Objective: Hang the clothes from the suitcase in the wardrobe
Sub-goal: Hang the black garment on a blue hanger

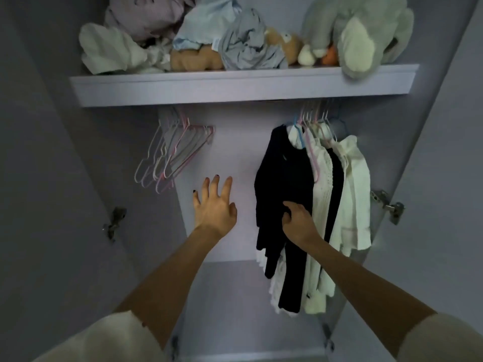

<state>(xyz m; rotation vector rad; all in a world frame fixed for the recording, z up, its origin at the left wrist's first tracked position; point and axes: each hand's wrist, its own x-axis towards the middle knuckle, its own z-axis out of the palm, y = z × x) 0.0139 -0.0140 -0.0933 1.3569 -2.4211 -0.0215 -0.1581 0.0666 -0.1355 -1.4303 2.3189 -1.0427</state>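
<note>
Empty hangers (170, 155) hang up and left of the left hand (214, 205), their long axes slanting; this hand is nearer, fingers spread, holding nothing. Right of the hangers, the right hand (299, 220) curls into the black garment (285, 184) among hung clothes.

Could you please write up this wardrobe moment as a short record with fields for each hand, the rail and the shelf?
left hand: left hand open, fingers spread, holding nothing, reaching towards the empty hangers
right hand: right hand grips the black garment
rail, right side: black garment beside hung white clothes, all on hangers
rail, left side: bunch of empty hangers
shelf: shelf holds crumpled clothes and a grey plush toy
suitcase: not in view
</note>
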